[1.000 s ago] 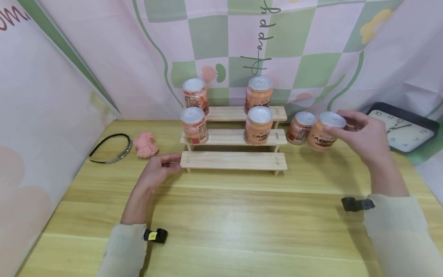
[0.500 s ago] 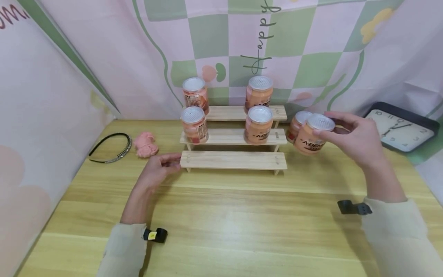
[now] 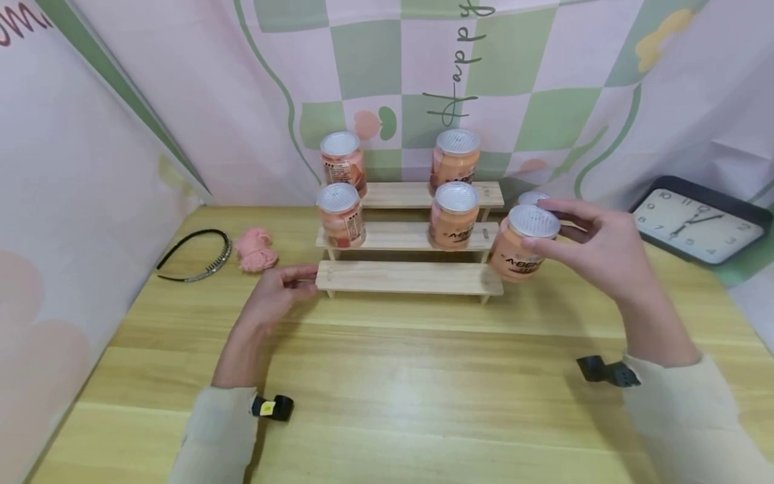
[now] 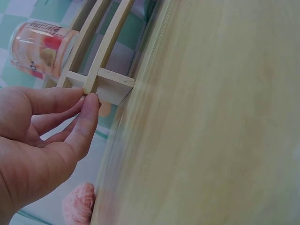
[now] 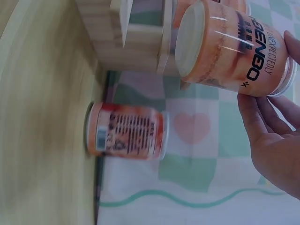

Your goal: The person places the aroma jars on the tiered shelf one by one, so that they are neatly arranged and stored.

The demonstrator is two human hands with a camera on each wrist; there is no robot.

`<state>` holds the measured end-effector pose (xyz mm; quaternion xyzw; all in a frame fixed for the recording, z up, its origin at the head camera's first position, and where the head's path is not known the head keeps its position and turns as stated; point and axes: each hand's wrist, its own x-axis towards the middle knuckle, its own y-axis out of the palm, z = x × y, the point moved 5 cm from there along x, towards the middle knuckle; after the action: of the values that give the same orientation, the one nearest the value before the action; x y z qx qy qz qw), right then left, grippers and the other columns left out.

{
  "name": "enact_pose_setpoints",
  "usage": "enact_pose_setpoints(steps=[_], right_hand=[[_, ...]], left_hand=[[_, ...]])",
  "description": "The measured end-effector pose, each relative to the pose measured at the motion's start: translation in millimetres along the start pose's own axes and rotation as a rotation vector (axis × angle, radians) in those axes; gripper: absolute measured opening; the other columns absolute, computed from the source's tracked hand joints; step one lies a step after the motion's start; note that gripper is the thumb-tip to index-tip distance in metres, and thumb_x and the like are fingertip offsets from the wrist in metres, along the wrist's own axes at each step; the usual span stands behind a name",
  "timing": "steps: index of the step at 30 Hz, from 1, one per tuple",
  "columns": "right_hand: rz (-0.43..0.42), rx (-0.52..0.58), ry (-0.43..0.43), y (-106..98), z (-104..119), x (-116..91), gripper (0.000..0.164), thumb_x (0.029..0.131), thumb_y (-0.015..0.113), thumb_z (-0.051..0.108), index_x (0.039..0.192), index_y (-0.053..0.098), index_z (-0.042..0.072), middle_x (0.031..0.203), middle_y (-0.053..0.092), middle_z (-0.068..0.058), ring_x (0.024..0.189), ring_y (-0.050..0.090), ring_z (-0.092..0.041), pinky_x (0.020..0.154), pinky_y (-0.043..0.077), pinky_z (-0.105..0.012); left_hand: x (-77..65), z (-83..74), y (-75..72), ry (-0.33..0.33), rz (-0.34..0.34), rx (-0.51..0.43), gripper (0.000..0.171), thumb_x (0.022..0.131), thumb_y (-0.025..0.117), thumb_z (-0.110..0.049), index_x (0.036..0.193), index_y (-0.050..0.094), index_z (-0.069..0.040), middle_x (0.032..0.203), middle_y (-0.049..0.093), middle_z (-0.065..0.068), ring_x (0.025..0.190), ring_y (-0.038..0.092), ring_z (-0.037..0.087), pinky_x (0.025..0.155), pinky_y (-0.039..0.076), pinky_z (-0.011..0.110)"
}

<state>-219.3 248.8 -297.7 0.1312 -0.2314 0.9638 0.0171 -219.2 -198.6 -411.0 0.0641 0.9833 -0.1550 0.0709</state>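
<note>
My right hand [image 3: 595, 249] grips an orange can [image 3: 521, 252] with a silver lid near its top, beside the right end of the wooden tiered shelf [image 3: 411, 277]. In the right wrist view this can [image 5: 239, 49] is raised off the table, its label facing the camera. Behind it, a second can [image 5: 129, 131] stands on the table, mostly hidden in the head view. My left hand [image 3: 275, 292] pinches the left end of the lowest tier, thumb and fingertips on the board's edge [image 4: 91, 86]. Two cans stand on the middle tier and two on the top one.
A pink yarn bundle [image 3: 255, 250] and a black headband [image 3: 193, 255] lie left of the shelf. At the right a black-framed clock [image 3: 701, 220] leans by the curtain. A printed checkered cloth [image 3: 435, 60] hangs close behind the shelf.
My right hand has carried the can leftward and toward me, up to the shelf's right end, so it now covers the can behind. The left hand keeps its place.
</note>
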Motion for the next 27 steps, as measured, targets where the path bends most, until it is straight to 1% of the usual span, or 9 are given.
enact_pose_setpoints(steps=[5, 9, 13, 18, 24, 27], right_hand=[[0.034, 0.023, -0.053, 12.8, 13.1, -4.3, 0.052, 0.079, 0.084, -0.002, 0.127, 0.066, -0.005, 0.127, 0.063, 0.002, 0.103, 0.066, -0.001, 0.081, 0.054, -0.016], [0.059, 0.012, -0.092, 22.0, 20.1, -6.3, 0.051, 0.079, 0.085, -0.001, 0.127, 0.067, -0.005, 0.125, 0.063, 0.0, 0.104, 0.064, -0.001, 0.085, 0.051, -0.014], [0.065, 0.004, -0.104, 29.6, 23.9, -5.5, 0.052, 0.078, 0.087, 0.001, 0.126, 0.068, -0.003, 0.124, 0.064, -0.005, 0.105, 0.064, -0.001, 0.088, 0.05, -0.013], [0.073, 0.03, -0.108, 39.1, 26.0, -6.0, 0.052, 0.078, 0.087, 0.002, 0.125, 0.068, -0.003, 0.123, 0.064, -0.005, 0.105, 0.065, -0.004, 0.089, 0.05, -0.014], [0.109, 0.059, -0.148, 51.4, 32.1, -8.1, 0.051, 0.077, 0.087, 0.0, 0.124, 0.068, -0.005, 0.123, 0.064, -0.013, 0.105, 0.065, -0.006, 0.09, 0.05, -0.015], [0.123, 0.07, -0.166, 57.3, 36.1, -9.2, 0.051, 0.077, 0.087, 0.0, 0.124, 0.068, -0.003, 0.122, 0.065, -0.015, 0.106, 0.066, -0.008, 0.09, 0.05, -0.016]], left_hand=[[0.4, -0.5, 0.7, 0.007, 0.0, -0.002, 0.042, 0.095, 0.065, 0.003, 0.136, 0.059, 0.005, 0.128, 0.064, 0.022, 0.107, 0.059, 0.028, 0.083, 0.05, 0.027], [0.2, -0.7, 0.7, 0.007, -0.003, 0.006, 0.041, 0.095, 0.066, 0.002, 0.136, 0.06, 0.005, 0.128, 0.064, 0.022, 0.106, 0.059, 0.027, 0.083, 0.05, 0.028], [-0.1, 0.2, 0.2, 0.006, -0.007, 0.013, 0.041, 0.095, 0.066, 0.002, 0.136, 0.06, 0.004, 0.128, 0.064, 0.021, 0.106, 0.059, 0.027, 0.084, 0.049, 0.029], [-0.1, -0.9, 0.1, 0.012, -0.01, 0.014, 0.041, 0.095, 0.066, 0.001, 0.136, 0.06, 0.004, 0.128, 0.064, 0.021, 0.107, 0.058, 0.027, 0.084, 0.049, 0.028], [-0.6, -1.8, -0.2, 0.013, -0.006, 0.016, 0.041, 0.095, 0.066, 0.0, 0.136, 0.06, 0.004, 0.129, 0.064, 0.021, 0.107, 0.058, 0.027, 0.084, 0.048, 0.029], [-1.0, -1.9, 0.0, 0.014, -0.003, 0.016, 0.041, 0.095, 0.066, 0.0, 0.136, 0.06, 0.004, 0.129, 0.064, 0.021, 0.107, 0.058, 0.027, 0.085, 0.048, 0.03]])
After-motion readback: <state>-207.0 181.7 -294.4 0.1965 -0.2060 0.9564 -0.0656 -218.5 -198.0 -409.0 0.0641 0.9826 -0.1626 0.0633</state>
